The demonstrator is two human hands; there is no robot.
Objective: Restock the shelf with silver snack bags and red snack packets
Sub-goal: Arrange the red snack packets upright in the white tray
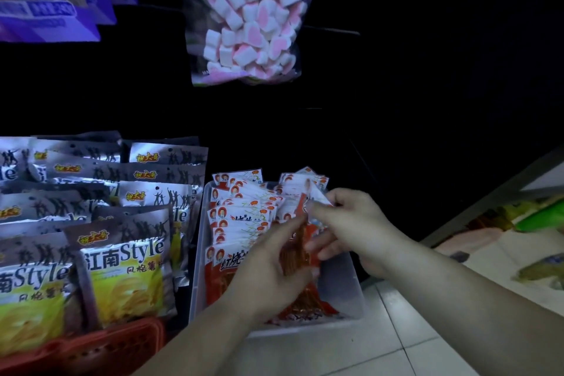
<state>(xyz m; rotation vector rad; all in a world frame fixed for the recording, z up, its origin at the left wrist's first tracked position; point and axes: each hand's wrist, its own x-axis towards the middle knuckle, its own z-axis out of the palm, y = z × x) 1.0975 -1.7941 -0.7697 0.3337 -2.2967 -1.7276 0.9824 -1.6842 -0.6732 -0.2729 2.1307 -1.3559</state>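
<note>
Left grip [271,265], nearest the lens, holds the lower half of one red packet [297,253] on edge. Right grip [351,217] pinches its white top. The packet's long axis runs away from the viewer, above the clear bin [355,284]. The filed packets [244,214] lie just left, nearer the left grip. Silver bags [122,268] stand further left in a red basket [106,345].

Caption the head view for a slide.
Left hand and right hand hold a red packet over the clear bin, beside silver bags, marshmallow bag above.
</note>
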